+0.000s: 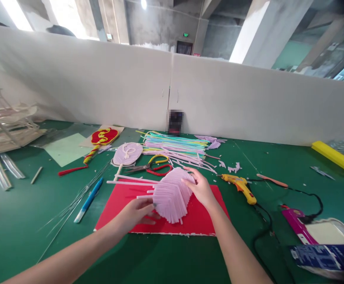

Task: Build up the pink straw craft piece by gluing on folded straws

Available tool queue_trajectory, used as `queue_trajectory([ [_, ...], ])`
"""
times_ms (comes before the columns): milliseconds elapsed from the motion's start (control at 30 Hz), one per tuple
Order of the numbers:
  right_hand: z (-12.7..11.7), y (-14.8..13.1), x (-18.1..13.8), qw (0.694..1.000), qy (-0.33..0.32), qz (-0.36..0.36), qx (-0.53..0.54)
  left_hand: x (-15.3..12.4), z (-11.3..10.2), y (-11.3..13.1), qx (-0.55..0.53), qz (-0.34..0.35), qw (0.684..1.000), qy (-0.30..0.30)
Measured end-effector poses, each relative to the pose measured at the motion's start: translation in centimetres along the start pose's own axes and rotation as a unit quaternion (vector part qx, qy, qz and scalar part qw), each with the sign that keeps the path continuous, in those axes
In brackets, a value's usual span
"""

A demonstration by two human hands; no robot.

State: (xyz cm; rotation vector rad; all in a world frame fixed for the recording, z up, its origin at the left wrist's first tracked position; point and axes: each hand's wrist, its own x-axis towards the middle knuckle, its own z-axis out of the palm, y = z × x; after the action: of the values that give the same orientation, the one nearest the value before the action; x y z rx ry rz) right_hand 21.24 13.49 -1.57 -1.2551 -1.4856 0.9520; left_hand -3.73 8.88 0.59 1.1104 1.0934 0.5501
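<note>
A pale pink panel of pipe-cleaner strips (172, 195) lies over a red sheet (203, 221) on the green table. My left hand (136, 213) pinches the panel's near left edge, fingers closed on the strips. My right hand (199, 187) rests on the panel's far right edge, with its fingers curled over the strips. A few loose pink strips (130, 182) stick out to the left of the panel.
A yellow glue gun (241, 186) with a black cord lies right of the sheet. Scissors (152, 165), a bundle of coloured pipe cleaners (174, 144), a pink fan shape (127, 154) and a red-yellow ornament (102, 137) sit behind. A blue pen (89, 199) and thin wires lie left.
</note>
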Motion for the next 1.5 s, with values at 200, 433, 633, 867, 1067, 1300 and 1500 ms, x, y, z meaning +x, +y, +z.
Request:
queue_trajectory([
  [200, 1.7, 2.5, -0.2, 0.974, 0.095, -0.068, -0.196, -1.3, -0.5, -1.9, 0.191, 0.144, 0.971, -0.010],
  [433, 2.7, 4.0, -0.4, 0.934, 0.099, -0.128, -0.319, -1.4, -0.8, -3.1, 0.406, 0.361, 0.838, -0.056],
  [633, 2.8, 4.4, 1.3, 0.941, 0.104, -0.149, -0.287, -0.1, -1.0, -3.4, 0.421, 0.360, 0.832, -0.045],
  [867, -2.6, 2.6, 0.4, 0.880, 0.234, -0.082, -0.405, -0.4, -0.3, -3.4, 0.451, 0.376, 0.809, -0.010],
  [1067, -11.6, 2.4, -3.1, 0.784, 0.395, 0.115, -0.464, -0.8, 1.3, -3.4, 0.557, 0.432, 0.709, 0.038],
  [1300, -11.7, 4.5, -5.1, 0.723, 0.329, 0.303, -0.527, 1.6, 0.6, 1.3, 0.593, 0.472, 0.652, 0.026],
  [1500, -11.4, 5.4, -5.0, 0.724, 0.377, 0.263, -0.514, 5.5, 0.4, 1.9, 0.633, 0.490, 0.593, 0.089],
])
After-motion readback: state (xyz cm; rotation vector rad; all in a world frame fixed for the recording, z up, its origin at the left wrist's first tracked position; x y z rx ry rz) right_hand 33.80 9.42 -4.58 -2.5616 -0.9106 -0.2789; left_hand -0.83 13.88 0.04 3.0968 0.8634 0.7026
